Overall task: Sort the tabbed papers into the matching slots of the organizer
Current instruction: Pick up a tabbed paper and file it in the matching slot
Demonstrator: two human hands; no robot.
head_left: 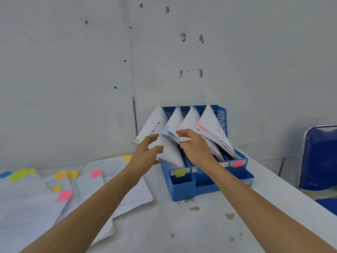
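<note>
Evidently mid-filing: left grip (146, 152) lay spread against sheet (171, 154) in blue organizer's (182, 190) green-tabbed slot; right grip (195, 145), loosely spread, touched neighbouring papers (173, 123). Next probably required seating sheet, then fetching lower-left tabbed papers (36, 207).

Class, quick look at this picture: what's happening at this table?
A person is filing tabbed sheets. The left hand and right hand reach the standing papers in the left slots of the blue organizer; whether they grip is unclear. All four slots hold papers. More loose tabbed papers lie on the table, left.
</note>
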